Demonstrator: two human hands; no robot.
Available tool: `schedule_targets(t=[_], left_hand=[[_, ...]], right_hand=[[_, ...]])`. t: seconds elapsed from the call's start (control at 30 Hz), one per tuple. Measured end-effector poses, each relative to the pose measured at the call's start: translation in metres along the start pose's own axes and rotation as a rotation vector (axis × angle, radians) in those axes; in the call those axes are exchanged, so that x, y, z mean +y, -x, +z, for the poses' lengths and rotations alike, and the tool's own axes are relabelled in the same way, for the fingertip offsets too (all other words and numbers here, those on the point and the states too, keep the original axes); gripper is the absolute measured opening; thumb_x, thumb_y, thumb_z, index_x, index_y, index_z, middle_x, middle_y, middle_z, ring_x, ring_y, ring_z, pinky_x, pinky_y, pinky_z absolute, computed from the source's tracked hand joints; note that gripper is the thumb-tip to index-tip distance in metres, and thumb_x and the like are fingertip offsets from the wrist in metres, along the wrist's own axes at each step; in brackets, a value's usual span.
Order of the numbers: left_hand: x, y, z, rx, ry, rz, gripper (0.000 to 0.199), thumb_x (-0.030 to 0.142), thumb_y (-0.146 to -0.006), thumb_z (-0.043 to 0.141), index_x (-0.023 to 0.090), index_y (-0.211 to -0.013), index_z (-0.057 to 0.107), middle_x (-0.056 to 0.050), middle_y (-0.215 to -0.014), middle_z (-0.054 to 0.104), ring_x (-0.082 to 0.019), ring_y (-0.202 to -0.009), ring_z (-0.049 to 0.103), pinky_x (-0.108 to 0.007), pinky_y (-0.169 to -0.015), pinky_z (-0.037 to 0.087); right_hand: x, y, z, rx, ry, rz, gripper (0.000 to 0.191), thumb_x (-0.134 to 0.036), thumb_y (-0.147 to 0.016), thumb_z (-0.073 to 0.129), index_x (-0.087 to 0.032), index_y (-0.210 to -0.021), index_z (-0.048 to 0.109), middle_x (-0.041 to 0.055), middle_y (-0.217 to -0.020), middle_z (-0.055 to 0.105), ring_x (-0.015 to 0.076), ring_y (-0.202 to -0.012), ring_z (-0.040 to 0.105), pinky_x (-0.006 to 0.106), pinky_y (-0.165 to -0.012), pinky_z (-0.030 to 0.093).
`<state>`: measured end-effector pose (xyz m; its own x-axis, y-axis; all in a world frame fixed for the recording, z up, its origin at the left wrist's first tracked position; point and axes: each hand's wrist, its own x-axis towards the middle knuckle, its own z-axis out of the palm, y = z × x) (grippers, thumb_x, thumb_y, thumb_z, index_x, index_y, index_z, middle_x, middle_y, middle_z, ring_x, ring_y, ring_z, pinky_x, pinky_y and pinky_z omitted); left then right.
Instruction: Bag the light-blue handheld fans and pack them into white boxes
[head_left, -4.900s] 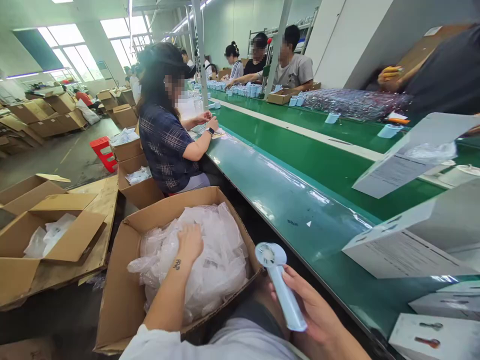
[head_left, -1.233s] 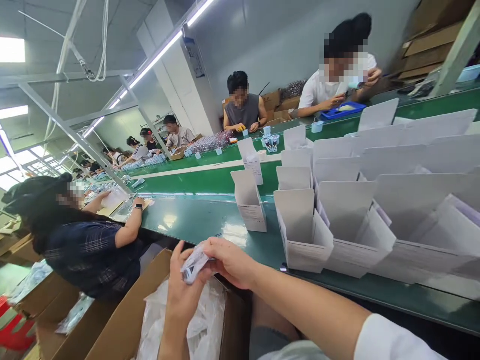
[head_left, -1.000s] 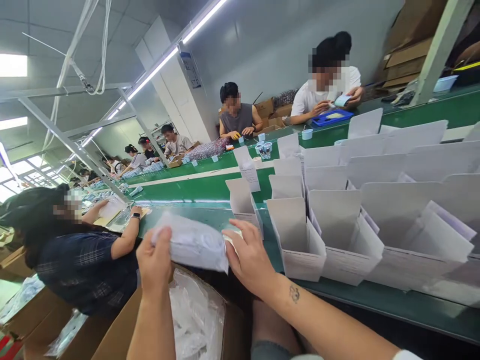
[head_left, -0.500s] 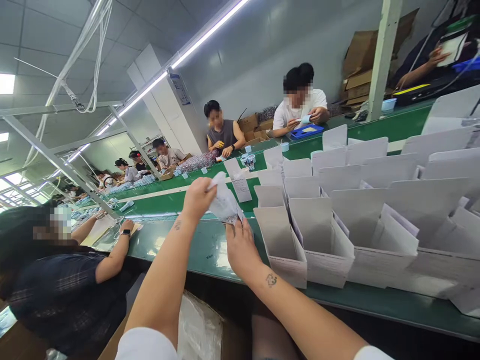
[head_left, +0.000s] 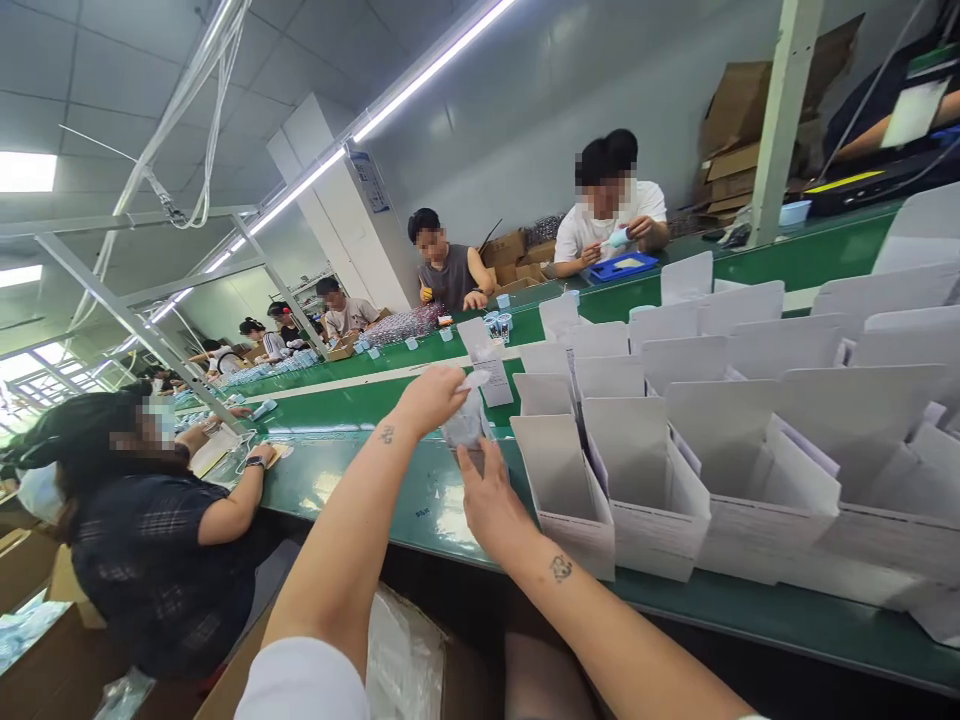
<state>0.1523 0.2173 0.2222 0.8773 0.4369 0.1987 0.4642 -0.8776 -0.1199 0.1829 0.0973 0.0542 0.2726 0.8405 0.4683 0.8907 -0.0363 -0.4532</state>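
Note:
A small translucent plastic bag with something pale inside is held over the green bench. My left hand is closed on the bag's upper end, pinching it from the left. Lower down, my right hand has its fingers and thumb round the bag's bottom part. What lies inside the bag cannot be made out. Just right of my right hand stand rows of white cardboard boxes with raised flaps.
A green conveyor runs behind the bench, carrying light-blue cups. A co-worker sits close on my left; others sit across the belt. Below the bench edge is a carton lined with clear plastic.
My left hand has moved right and a little down, closer to my right hand. The bag hangs more upright between them. The whole view has shifted slightly.

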Motion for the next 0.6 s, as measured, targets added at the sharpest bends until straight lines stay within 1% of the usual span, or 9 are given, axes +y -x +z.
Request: schedule_targets(t=[0.07,0.13,0.2,0.23,0.27,0.33,0.43,0.53,0.6], left_hand=[[0.008,0.008,0.016,-0.034,-0.010,0.005,0.012,0.027,-0.093,0.053,0.018,-0.089,0.060,-0.009,-0.101,0.066,-0.026,-0.103,0.055,-0.036,-0.089,0.044],[0.014,0.020,0.031,-0.061,-0.008,-0.013,0.017,0.031,-0.096,0.050,0.019,-0.094,0.062,-0.009,-0.104,0.066,-0.026,-0.105,0.055,-0.039,-0.090,0.045],[0.018,0.036,0.045,0.009,0.019,-0.085,0.022,0.034,-0.099,0.044,0.020,-0.103,0.061,-0.008,-0.109,0.066,-0.026,-0.109,0.054,-0.042,-0.093,0.044],[0.018,0.045,0.051,0.066,0.033,-0.123,0.023,0.034,-0.099,0.044,0.022,-0.106,0.061,-0.008,-0.112,0.065,-0.027,-0.113,0.052,-0.044,-0.096,0.043],[0.019,0.055,0.057,0.118,0.050,-0.151,0.022,0.035,-0.099,0.045,0.022,-0.106,0.061,-0.007,-0.114,0.064,-0.027,-0.116,0.050,-0.046,-0.099,0.042],[0.020,0.070,0.068,0.175,0.092,-0.172,0.017,0.035,-0.096,0.051,0.022,-0.101,0.062,-0.008,-0.116,0.062,-0.027,-0.117,0.049,-0.047,-0.102,0.040],[0.023,0.082,0.077,0.127,0.219,-0.152,0.014,0.034,-0.094,0.056,0.021,-0.098,0.061,-0.008,-0.115,0.058,-0.024,-0.110,0.054,-0.042,-0.098,0.047],[0.024,0.085,0.079,0.038,0.277,-0.110,0.017,0.029,-0.091,0.059,0.023,-0.107,0.059,-0.008,-0.124,0.052,-0.021,-0.104,0.059,-0.035,-0.090,0.052],[0.022,0.086,0.083,-0.001,0.189,-0.118,0.020,0.024,-0.090,0.059,0.023,-0.110,0.057,-0.009,-0.128,0.050,-0.022,-0.103,0.060,-0.035,-0.085,0.053]], right_hand=[[0.003,0.000,0.001,0.071,-0.039,-0.043,0.071,0.003,-0.081,0.044,-0.007,-0.151,0.035,0.0236,-0.161,0.016,0.0410,-0.149,0.014,0.053,-0.116,0.035],[0.008,0.000,0.003,0.154,-0.077,-0.121,0.081,0.002,-0.083,0.043,-0.009,-0.157,0.015,0.0224,-0.164,0.007,0.0391,-0.150,0.011,0.055,-0.117,0.032],[0.012,0.004,0.006,0.196,-0.097,-0.162,0.090,0.003,-0.083,0.041,-0.014,-0.158,-0.006,0.0212,-0.164,0.009,0.0364,-0.150,0.015,0.057,-0.116,0.035],[0.013,0.006,0.007,0.196,-0.099,-0.169,0.092,0.004,-0.083,0.040,-0.015,-0.157,-0.011,0.0209,-0.164,0.012,0.0360,-0.150,0.017,0.057,-0.115,0.036],[0.014,0.010,0.008,0.187,-0.099,-0.172,0.093,0.004,-0.083,0.041,-0.015,-0.157,-0.011,0.0211,-0.163,0.014,0.0369,-0.149,0.018,0.058,-0.114,0.038],[0.014,0.018,0.010,0.157,-0.097,-0.177,0.089,0.003,-0.081,0.045,-0.012,-0.158,0.002,0.0226,-0.163,0.013,0.0414,-0.149,0.015,0.060,-0.113,0.038],[0.012,0.033,0.005,0.107,-0.113,-0.194,0.074,0.003,-0.080,0.049,-0.010,-0.151,0.033,0.0220,-0.164,0.001,0.0476,-0.148,0.007,0.063,-0.112,0.037],[0.014,0.050,-0.008,0.020,-0.184,-0.256,0.062,0.004,-0.084,0.044,-0.013,-0.143,0.045,0.0179,-0.165,-0.002,0.0442,-0.149,0.002,0.062,-0.115,0.032],[0.019,0.062,-0.017,-0.174,-0.315,-0.346,0.054,0.000,-0.089,0.042,-0.016,-0.141,0.049,0.0161,-0.165,0.008,0.0386,-0.151,0.008,0.057,-0.119,0.030]])
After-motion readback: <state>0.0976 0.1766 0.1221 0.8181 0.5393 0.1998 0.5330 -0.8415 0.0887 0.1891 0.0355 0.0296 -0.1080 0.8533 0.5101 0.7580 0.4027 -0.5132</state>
